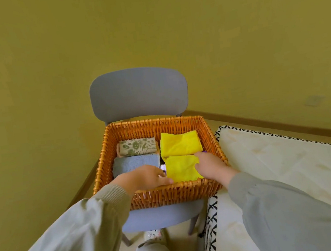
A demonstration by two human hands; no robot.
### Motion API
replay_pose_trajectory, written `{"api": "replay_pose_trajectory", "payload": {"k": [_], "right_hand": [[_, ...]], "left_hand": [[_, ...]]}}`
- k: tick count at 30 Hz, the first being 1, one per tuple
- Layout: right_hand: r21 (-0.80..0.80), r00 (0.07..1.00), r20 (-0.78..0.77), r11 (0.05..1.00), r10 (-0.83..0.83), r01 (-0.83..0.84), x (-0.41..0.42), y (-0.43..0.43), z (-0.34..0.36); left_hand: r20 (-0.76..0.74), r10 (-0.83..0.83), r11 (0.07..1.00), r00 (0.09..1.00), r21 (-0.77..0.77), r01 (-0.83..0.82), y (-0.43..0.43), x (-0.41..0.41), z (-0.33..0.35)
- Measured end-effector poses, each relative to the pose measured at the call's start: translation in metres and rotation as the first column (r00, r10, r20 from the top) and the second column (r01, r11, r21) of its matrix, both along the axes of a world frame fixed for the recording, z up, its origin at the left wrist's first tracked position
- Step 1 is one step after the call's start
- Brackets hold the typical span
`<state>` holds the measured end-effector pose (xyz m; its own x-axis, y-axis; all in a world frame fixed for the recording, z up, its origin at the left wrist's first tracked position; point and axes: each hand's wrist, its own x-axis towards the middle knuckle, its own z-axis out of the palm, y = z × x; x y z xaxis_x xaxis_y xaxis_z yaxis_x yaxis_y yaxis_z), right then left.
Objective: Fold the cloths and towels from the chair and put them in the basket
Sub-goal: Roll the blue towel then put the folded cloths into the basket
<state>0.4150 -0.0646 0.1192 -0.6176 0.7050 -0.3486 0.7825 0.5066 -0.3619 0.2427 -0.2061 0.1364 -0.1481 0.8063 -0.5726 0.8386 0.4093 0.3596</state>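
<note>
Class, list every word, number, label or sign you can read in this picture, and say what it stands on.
No text can be read.
The small white and purple tag between the blue towel and the near yellow cloth in the basket: too small and blurred to read.
The flowered towel: leaf print only, no letters.

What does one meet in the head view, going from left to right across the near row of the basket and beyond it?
First the blue towel, then the near yellow cloth, the right hand, the mattress.
</note>
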Motion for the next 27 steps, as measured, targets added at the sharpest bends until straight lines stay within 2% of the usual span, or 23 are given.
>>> {"api": "replay_pose_trajectory", "payload": {"k": [3, 5, 7, 11, 12, 14, 15, 17, 18, 19, 20, 22, 24, 25, 27], "right_hand": [[0.213, 0.971, -0.155, 0.954, -0.181, 0.211, 0.010, -0.016, 0.016], [0.248, 0.946, -0.211, 0.923, -0.246, 0.295, 0.019, -0.028, 0.027], [0.267, 0.933, -0.231, 0.905, -0.274, 0.332, 0.028, -0.037, 0.034], [0.309, 0.886, -0.297, 0.842, -0.355, 0.442, 0.056, -0.043, 0.031], [0.262, 0.837, -0.355, 0.815, -0.417, 0.517, 0.063, -0.043, 0.029], [0.037, 0.680, -0.426, 0.739, -0.597, 0.672, 0.073, -0.045, 0.023], [-0.121, 0.592, -0.411, 0.686, -0.693, 0.718, 0.075, -0.044, 0.019], [-0.457, 0.446, -0.311, 0.543, -0.839, 0.704, 0.074, -0.043, 0.012], [-0.560, 0.429, -0.244, 0.487, -0.870, 0.670, 0.074, -0.042, 0.008], [-0.587, 0.471, -0.200, 0.490, -0.859, 0.645, 0.075, -0.040, 0.003], [-0.559, 0.539, -0.182, 0.538, -0.822, 0.631, 0.078, -0.037, 0.001], [-0.445, 0.643, -0.169, 0.640, -0.747, 0.627, 0.089, -0.026, -0.001], [-0.382, 0.709, -0.155, 0.704, -0.688, 0.599, 0.099, -0.017, 0.002], [-0.354, 0.736, -0.152, 0.731, -0.660, 0.583, 0.102, -0.013, 0.003], [-0.304, 0.793, -0.159, 0.793, -0.588, 0.527, 0.100, -0.011, 0.011]], "left_hand": [[-0.331, -0.176, 0.981, 0.927, -0.141, 0.136, -0.026, 0.009, 0.010], [-0.493, -0.187, 0.982, 0.850, -0.128, 0.141, -0.038, 0.021, 0.007], [-0.556, -0.150, 0.989, 0.818, -0.090, 0.120, -0.042, 0.034, 0.000], [-0.530, -0.071, 0.996, 0.845, 0.002, 0.085, -0.037, 0.072, -0.002], [-0.511, -0.053, 0.996, 0.858, 0.031, 0.080, -0.034, 0.085, 0.000], [-0.463, -0.010, 0.994, 0.886, 0.093, 0.059, -0.028, 0.113, 0.006], [-0.430, 0.012, 0.991, 0.903, 0.123, 0.046, -0.025, 0.126, 0.007], [-0.339, 0.053, 0.984, 0.939, 0.177, 0.009, -0.018, 0.149, 0.006], [-0.280, 0.065, 0.980, 0.958, 0.201, -0.008, -0.014, 0.160, 0.005], [-0.223, 0.062, 0.977, 0.973, 0.213, -0.014, -0.010, 0.170, 0.004], [-0.169, 0.046, 0.978, 0.984, 0.208, -0.010, -0.007, 0.179, 0.005], [-0.046, -0.001, 0.990, 0.999, 0.141, 0.007, -0.001, 0.194, 0.006], [0.115, -0.026, 0.997, 0.993, 0.069, 0.018, 0.003, 0.200, 0.007], [0.155, -0.039, 0.997, 0.987, 0.066, 0.029, 0.004, 0.200, 0.006], [0.093, -0.045, 0.994, 0.995, 0.101, 0.035, 0.007, 0.190, 0.006]]}}
